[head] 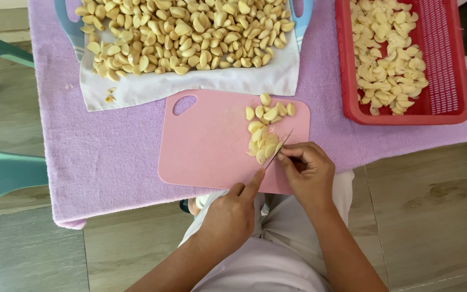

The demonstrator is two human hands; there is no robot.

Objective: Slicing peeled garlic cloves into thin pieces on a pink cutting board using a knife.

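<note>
A pink cutting board (206, 146) lies on a purple towel (109, 157). A small pile of cut garlic cloves (263, 132) sits on the board's right part. My left hand (231, 213) grips a knife (279, 147), index finger stretched along it; the blade rests at the near edge of the pile. My right hand (309, 173) is curled just right of the blade, fingertips pinched at a clove against it. The clove itself is mostly hidden by the fingers.
A blue-handled tray lined with white cloth (190, 84) holds many peeled cloves (185, 32) behind the board. A red plastic basket (449, 103) of cut cloves stands at the right. A teal plastic chair (1, 167) is at the left. Tiled floor lies around.
</note>
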